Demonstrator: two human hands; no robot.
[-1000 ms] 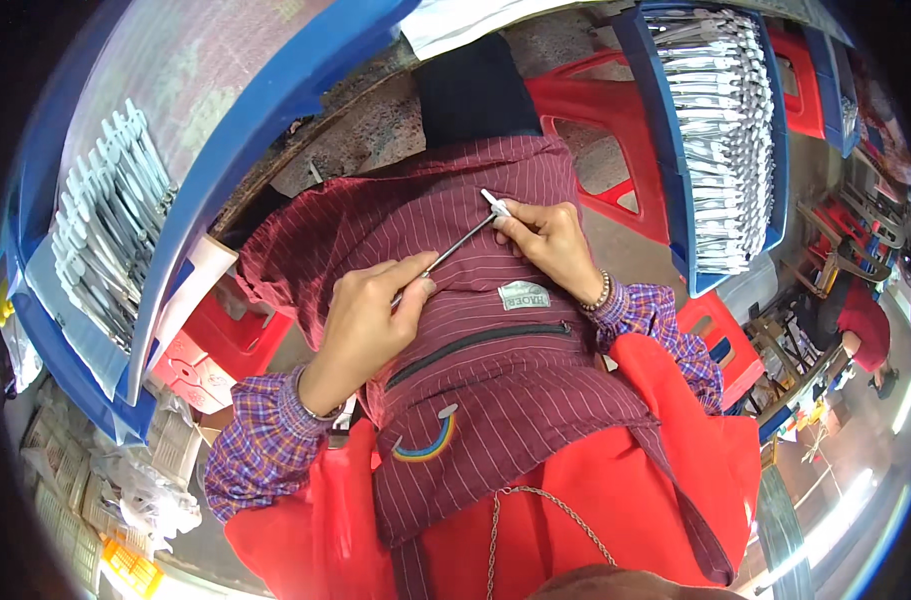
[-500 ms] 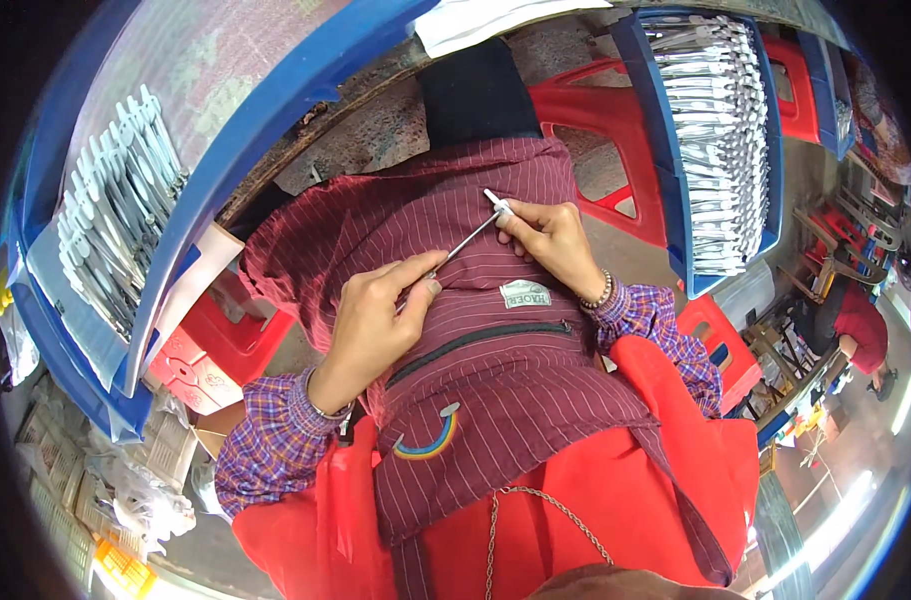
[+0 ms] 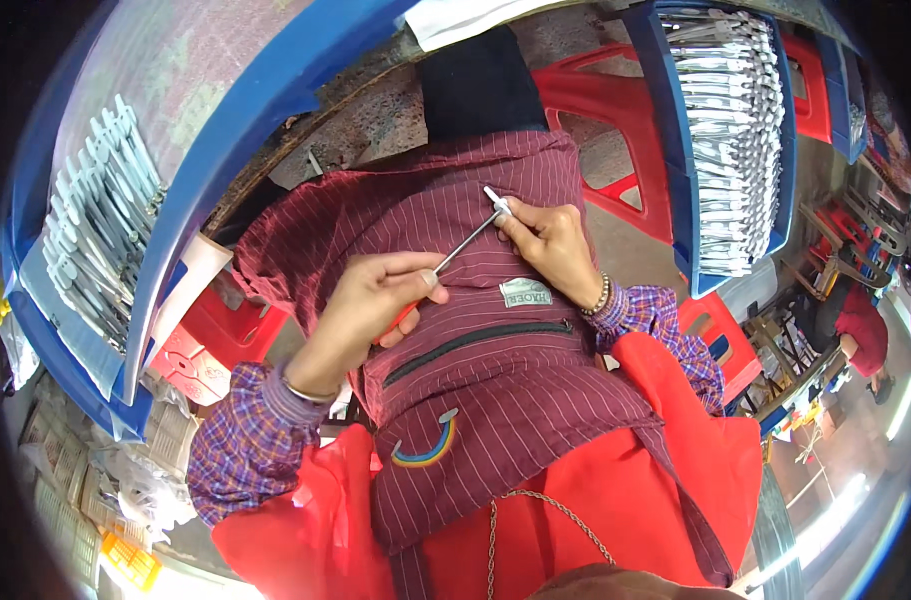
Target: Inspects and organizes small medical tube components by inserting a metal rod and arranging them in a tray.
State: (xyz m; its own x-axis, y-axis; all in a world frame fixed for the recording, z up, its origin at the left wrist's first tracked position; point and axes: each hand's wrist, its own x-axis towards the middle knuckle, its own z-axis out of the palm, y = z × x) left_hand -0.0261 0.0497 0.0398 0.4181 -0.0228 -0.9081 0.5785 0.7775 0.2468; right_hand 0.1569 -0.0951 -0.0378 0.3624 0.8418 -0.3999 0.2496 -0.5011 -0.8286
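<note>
1. We sat with a maroon striped apron (image 3: 495, 380) spread over our lap, a red garment (image 3: 595, 520) beneath it, and red plastic stools (image 3: 615, 110) on the concrete floor (image 3: 375, 110) ahead of us.
2. A blue tray (image 3: 190, 190) stood at our left, holding rows of pale grey metal pieces (image 3: 100, 230); the fisheye bent its edge into a long curve.
3. A second blue tray (image 3: 675, 150) stood at our right, packed with silver-white pieces (image 3: 730, 150) in tight rows.
4. Farther right, the room showed more red furniture and another person in a red top (image 3: 863, 330), small and blurred near the rim.
5. Our left hand (image 3: 375, 305) was curled closed around the red handle of a thin screwdriver (image 3: 462, 246), thumb and forefinger pinched at the base of the steel shaft.
6. The shaft ran up and to the right across the apron, over its upper middle, toward our right hand.
7. Our right hand (image 3: 550, 250) was closed in a pinch on a small white part (image 3: 496, 199), fingertips gathered at its lower end.
8. The screwdriver's tip met that white part just beside our right fingertips; we could not tell how deep it sat.
9. The two hands lay near each other, joined only by the tool, above the apron's zip pocket (image 3: 475, 342).
</note>
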